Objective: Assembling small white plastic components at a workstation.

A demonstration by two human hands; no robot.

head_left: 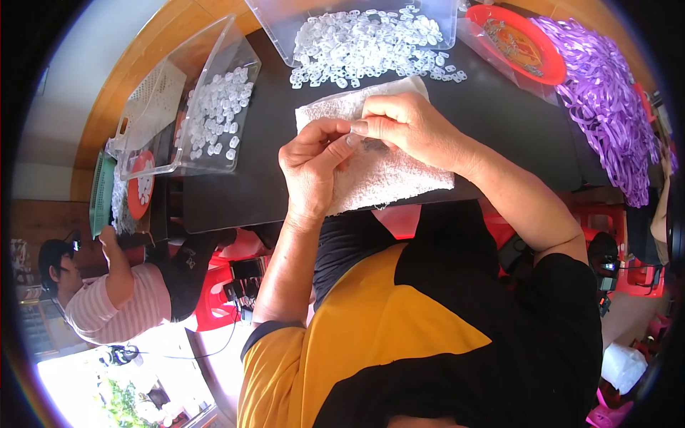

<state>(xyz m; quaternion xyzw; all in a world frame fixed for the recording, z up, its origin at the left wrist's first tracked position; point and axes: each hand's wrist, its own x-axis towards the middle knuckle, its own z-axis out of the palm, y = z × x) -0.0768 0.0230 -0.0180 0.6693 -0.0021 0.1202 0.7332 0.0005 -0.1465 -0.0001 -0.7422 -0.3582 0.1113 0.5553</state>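
Note:
My left hand and my right hand meet over a folded white towel on the dark table. Thumb and fingers of both are pinched together at one spot. Whatever they hold between the fingertips is too small to make out. Beneath the right fingers, a small dark patch shows on the towel, partly covered by the hand. Just beyond the towel lies a heap of small clear plastic pieces, spilling from a tipped clear bin onto the table.
At left, another clear bin holds more plastic pieces. A red plate with small metal bits stands at the far right, beside a pile of purple straps. A co-worker in a striped shirt sits at left; another person's arm shows at right.

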